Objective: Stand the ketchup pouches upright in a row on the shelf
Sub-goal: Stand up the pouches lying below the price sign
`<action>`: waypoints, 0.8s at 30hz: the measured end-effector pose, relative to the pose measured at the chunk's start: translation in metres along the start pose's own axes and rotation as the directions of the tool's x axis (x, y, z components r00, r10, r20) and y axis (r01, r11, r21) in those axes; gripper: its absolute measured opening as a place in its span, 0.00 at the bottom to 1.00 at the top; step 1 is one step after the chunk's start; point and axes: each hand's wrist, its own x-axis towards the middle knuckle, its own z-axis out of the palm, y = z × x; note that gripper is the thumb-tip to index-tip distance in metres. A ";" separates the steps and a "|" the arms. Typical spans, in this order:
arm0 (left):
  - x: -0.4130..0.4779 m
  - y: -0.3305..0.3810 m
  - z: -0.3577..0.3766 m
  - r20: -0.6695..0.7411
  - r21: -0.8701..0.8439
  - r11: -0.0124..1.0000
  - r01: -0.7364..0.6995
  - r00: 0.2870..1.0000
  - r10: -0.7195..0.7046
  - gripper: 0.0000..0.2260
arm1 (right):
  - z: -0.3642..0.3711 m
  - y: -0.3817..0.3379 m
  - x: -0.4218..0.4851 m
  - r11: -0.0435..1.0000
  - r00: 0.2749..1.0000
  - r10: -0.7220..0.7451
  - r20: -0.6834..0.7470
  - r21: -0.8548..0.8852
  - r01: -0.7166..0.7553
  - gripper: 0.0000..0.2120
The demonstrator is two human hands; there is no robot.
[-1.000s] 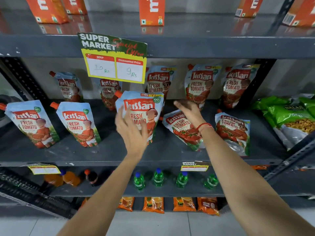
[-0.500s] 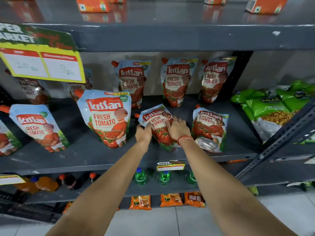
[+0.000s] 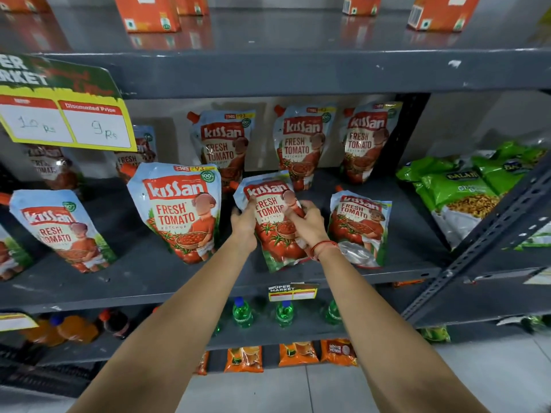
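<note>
- Left hand point(image 3: 244, 222) and right hand point(image 3: 308, 223) both clasp the tilted pale-blue plastic ketchup pouch point(image 3: 272, 225) at the front of the grey metal shelf point(image 3: 179, 281).
- Upright pouch neighbours stand close on either side: larger one point(image 3: 182, 213) left, smaller one point(image 3: 359, 226) right.
- Versus half a second back: pouch top raised, less flat.

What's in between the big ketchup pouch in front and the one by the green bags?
In the head view, the tilted pouch, gripped by both the left hand and right hand.

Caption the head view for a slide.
Both hands, left hand and right hand, grip a leaning ketchup pouch on the grey shelf.
</note>
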 end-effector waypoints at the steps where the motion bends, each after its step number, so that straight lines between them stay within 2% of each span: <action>1: -0.004 0.003 0.002 0.010 -0.013 1.000 -0.028 1.000 0.028 0.23 | -0.002 -0.003 0.001 0.995 1.000 0.009 -0.017 0.100 -0.007 0.16; 3: -0.014 0.011 0.007 0.049 -0.030 0.994 -0.103 0.993 0.104 0.20 | -0.006 -0.013 0.002 0.953 0.999 0.048 -0.009 0.299 -0.043 0.13; 6: -0.025 0.023 0.013 0.102 0.002 0.977 -0.211 0.972 0.210 0.08 | -0.013 -0.034 0.003 0.910 0.999 0.036 -0.027 0.414 -0.022 0.08; 10: -0.033 0.035 0.017 0.193 0.081 0.913 -0.399 0.905 0.378 0.09 | -0.022 -0.058 0.007 0.860 0.985 -0.038 -0.168 0.497 0.118 0.08; 14: -0.037 0.038 0.018 0.243 0.149 0.856 -0.495 0.858 0.453 0.11 | -0.032 -0.075 0.006 0.776 0.966 -0.092 -0.241 0.591 0.221 0.04; 19: -0.030 0.035 0.012 0.225 0.153 0.848 -0.507 0.853 0.470 0.09 | -0.032 -0.077 0.002 0.801 0.957 -0.186 -0.224 0.530 0.280 0.04; 22: -0.033 0.029 0.010 0.238 0.222 0.859 -0.462 0.880 0.411 0.20 | -0.034 -0.074 -0.003 0.819 0.953 -0.206 -0.220 0.495 0.292 0.04; 24: -0.038 0.014 0.008 0.199 0.241 0.865 -0.440 0.895 0.400 0.24 | -0.036 -0.068 -0.005 0.838 0.951 -0.228 -0.209 0.455 0.301 0.05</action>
